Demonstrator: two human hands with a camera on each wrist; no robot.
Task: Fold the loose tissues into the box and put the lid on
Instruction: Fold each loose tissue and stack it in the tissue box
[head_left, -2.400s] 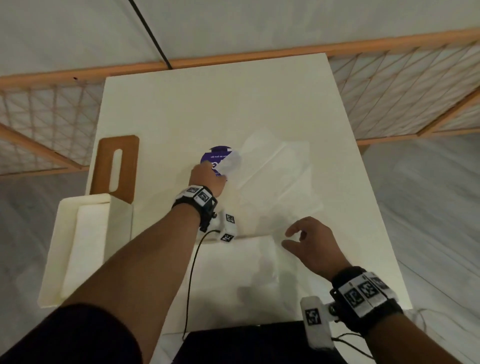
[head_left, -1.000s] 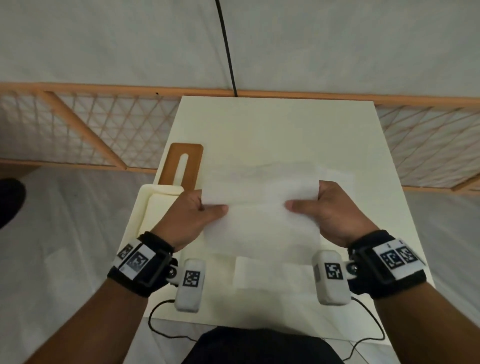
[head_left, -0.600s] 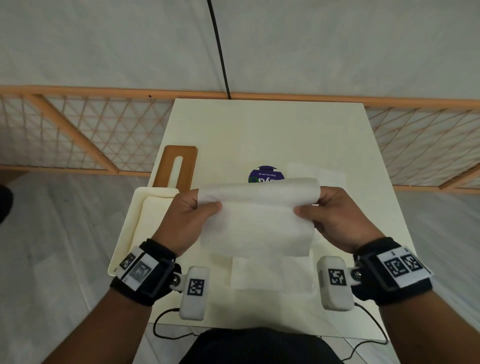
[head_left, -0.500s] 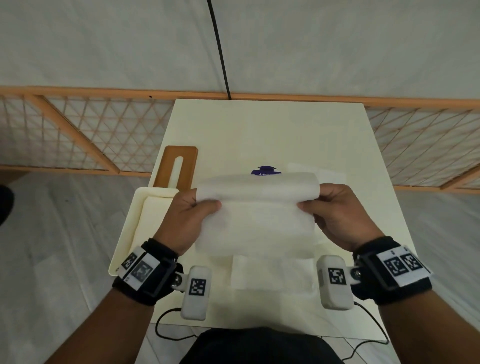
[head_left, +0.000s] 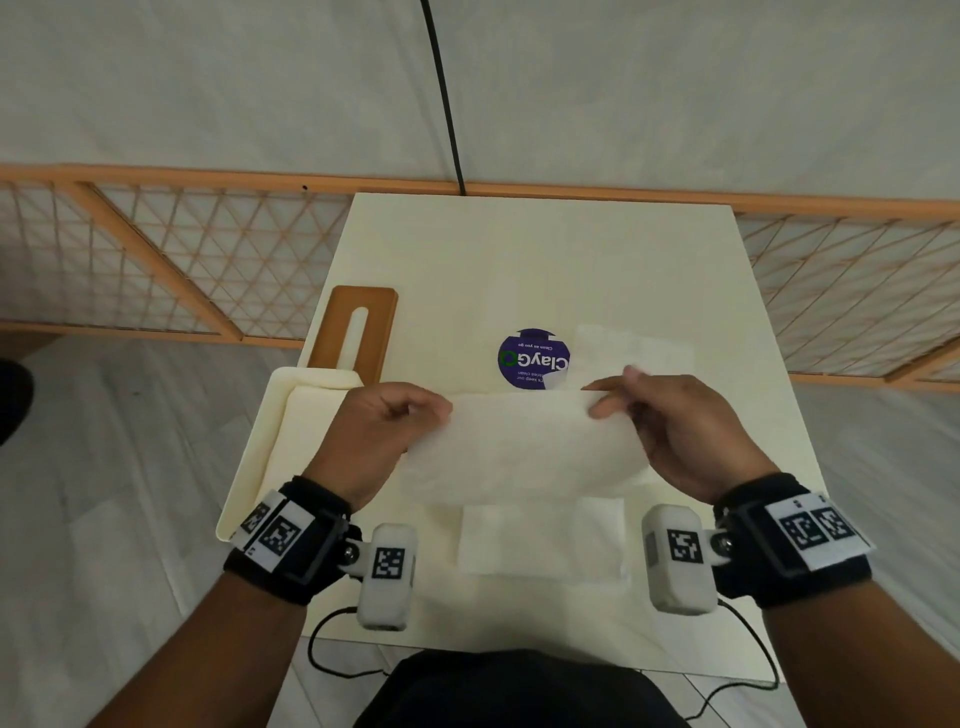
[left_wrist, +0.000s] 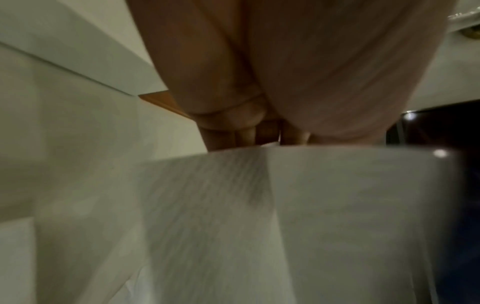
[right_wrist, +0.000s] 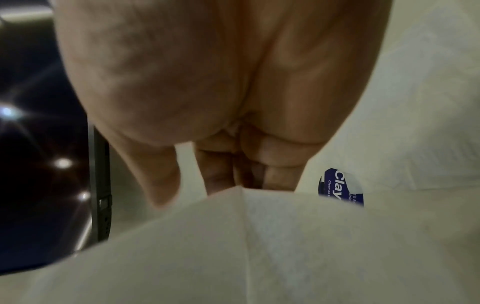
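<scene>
Both hands hold one folded white tissue (head_left: 519, 447) up over the cream table (head_left: 519, 249). My left hand (head_left: 387, 431) pinches its left end and my right hand (head_left: 660, 421) pinches its right end. The wrist views show the same tissue (left_wrist: 285, 216) (right_wrist: 233, 246) hanging below the curled fingers (left_wrist: 233, 131) (right_wrist: 221, 172). A folded tissue (head_left: 540, 535) lies flat near the front edge, and another loose tissue (head_left: 634, 348) lies farther back. The open cream box (head_left: 260, 457) with tissues inside stands at the table's left edge. Its brown slotted lid (head_left: 358, 327) lies just behind it.
A round purple ClayGo sticker (head_left: 532, 358) marks the table's middle. A wooden lattice railing (head_left: 156, 260) runs behind and to both sides of the table. A black cable (head_left: 441, 93) hangs down the wall. Wrist cables (head_left: 332, 644) trail off the front edge.
The tissue's upper half has been folded over and pulled flat toward me. Both hands came slightly lower with it, uncovering the purple sticker.
</scene>
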